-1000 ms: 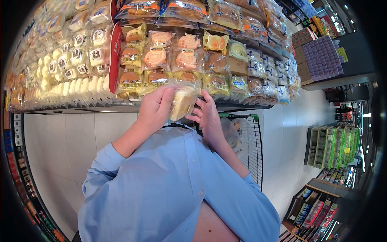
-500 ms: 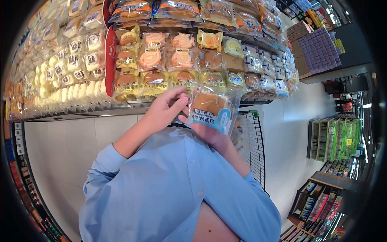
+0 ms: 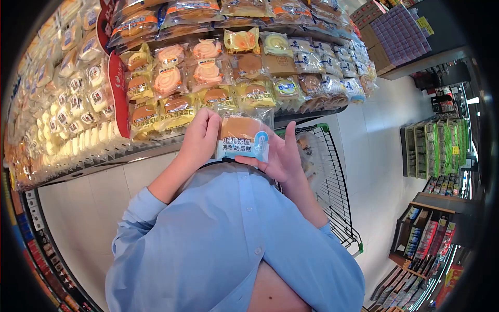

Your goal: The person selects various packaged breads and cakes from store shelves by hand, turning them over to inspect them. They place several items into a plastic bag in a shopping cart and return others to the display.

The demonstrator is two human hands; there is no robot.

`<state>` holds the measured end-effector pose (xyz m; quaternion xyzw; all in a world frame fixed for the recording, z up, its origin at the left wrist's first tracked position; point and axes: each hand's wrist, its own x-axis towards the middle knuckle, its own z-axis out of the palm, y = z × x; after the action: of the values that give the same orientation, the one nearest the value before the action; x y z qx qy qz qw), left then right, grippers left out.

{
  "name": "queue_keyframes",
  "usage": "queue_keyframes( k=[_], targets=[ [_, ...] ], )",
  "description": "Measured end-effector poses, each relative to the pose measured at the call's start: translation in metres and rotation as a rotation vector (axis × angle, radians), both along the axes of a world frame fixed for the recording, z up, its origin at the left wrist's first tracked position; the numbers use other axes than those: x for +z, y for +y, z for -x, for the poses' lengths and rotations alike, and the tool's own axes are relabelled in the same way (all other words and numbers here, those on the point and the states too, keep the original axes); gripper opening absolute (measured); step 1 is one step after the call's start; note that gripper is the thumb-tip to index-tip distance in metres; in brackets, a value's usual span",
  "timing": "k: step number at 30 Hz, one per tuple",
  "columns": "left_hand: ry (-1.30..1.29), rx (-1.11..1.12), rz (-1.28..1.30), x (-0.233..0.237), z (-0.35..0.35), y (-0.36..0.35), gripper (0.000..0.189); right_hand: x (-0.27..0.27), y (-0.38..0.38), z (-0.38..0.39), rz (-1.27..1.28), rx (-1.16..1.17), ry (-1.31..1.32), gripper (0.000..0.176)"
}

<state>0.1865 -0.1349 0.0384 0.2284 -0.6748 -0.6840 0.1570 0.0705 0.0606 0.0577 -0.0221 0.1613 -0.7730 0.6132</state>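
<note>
Left hand (image 3: 202, 134) closed, gripping the left edge of the packaged cake (image 3: 240, 136), mid-frame. Right hand (image 3: 285, 156) open, thumb raised, fingers by the lower-right edge, presumably steadying it. Printed face upward, likely for legibility. Clear wrapper; brown top; blue lower band.

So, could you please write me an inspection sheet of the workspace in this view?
Surface: display shelf, bearing rows of packaged buns.
Job's things: one wrapped cake, its printed side facing the camera.
Clutter: plastic bag in the shopping cart; contents unclear.
Hands: left hand grips the cake's left edge; right hand open, fingers at its lower right.
Cables: nothing seen.
Surroundings: pale tiled floor; stocked racks on the right.
</note>
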Motion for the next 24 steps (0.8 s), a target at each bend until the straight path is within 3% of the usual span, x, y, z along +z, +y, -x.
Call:
queue_keyframes(
  k=[1,2,3,4,5,11,17,19,20,22,24],
  targets=[
    [-0.001,0.005,0.162,0.003,0.003,0.002,0.019,-0.001,0.003,0.001,0.000,-0.016,-0.003,0.085],
    [0.001,0.008,0.326,0.006,0.006,0.004,0.018,-0.001,0.004,0.001,-0.127,-0.062,0.166,0.071],
    [0.000,-0.011,0.327,0.010,0.010,0.009,0.018,-0.001,0.007,0.001,-0.258,-0.108,0.333,0.057],
    [0.011,-0.066,0.116,0.015,0.013,0.016,0.018,-0.008,0.017,0.001,-0.305,-0.191,0.237,0.040],
    [0.019,-0.121,-0.095,0.019,0.017,0.023,0.021,-0.009,0.021,0.003,-0.305,-0.212,0.231,0.040],
    [-0.216,-0.429,-0.288,0.020,0.026,0.048,0.034,-0.025,0.037,0.014,-0.362,-0.455,0.233,0.034],
    [-0.143,-0.433,-0.230,0.019,0.041,0.060,0.045,-0.025,0.045,0.031,-0.488,-0.425,0.281,0.036],
    [-0.137,-0.436,-0.198,0.023,0.046,0.060,0.045,0.001,0.040,0.034,-0.701,-0.392,0.447,0.037],
    [-0.153,-0.410,-0.185,0.024,0.048,0.060,0.046,0.000,0.043,0.040,-0.694,-0.396,0.441,0.037],
    [-0.175,-0.387,-0.163,0.028,0.054,0.057,0.047,0.000,0.051,0.059,-0.807,-0.153,0.828,0.037],
    [-0.212,-0.411,-0.142,0.032,0.063,0.052,0.049,-0.006,0.046,0.078,-0.847,-0.167,0.902,0.037]
  ],
)
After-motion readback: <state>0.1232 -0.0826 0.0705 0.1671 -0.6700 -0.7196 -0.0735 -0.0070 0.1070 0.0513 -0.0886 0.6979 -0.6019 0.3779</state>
